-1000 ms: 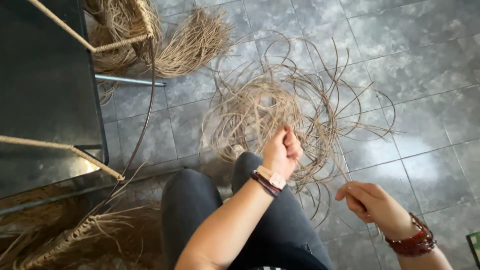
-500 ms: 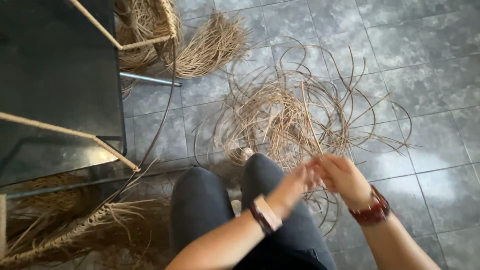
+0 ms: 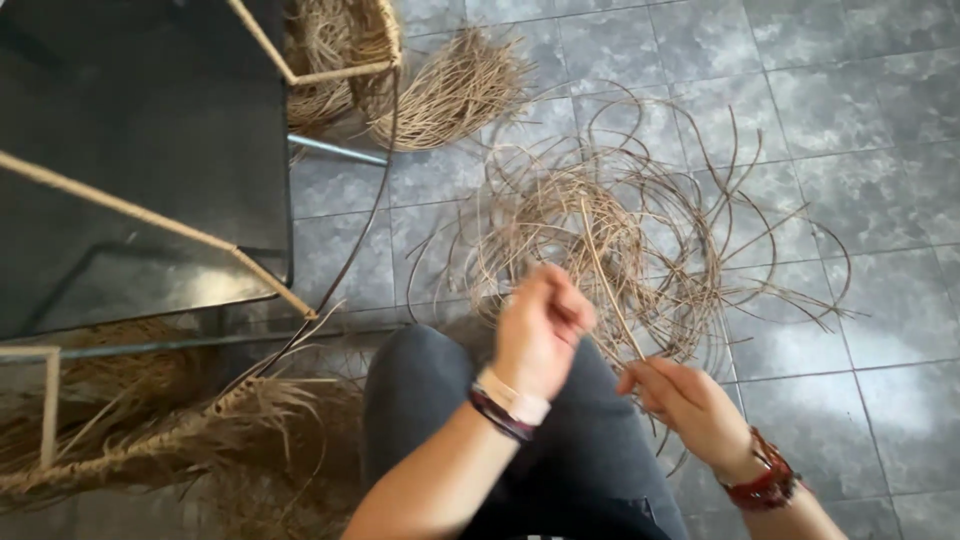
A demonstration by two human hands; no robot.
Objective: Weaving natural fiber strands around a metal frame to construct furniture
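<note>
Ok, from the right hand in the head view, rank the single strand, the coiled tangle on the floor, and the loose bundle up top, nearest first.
From the right hand:
1. Single strand, pinched in its fingers, rising up-left.
2. Coiled tangle, on the tiles just beyond the knees.
3. Loose bundle, far up by the woven basket.

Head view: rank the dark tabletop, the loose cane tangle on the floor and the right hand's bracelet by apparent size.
1. Dark tabletop, largest, though nearer the camera.
2. Loose cane tangle.
3. Bracelet on the right hand, smallest.
</note>
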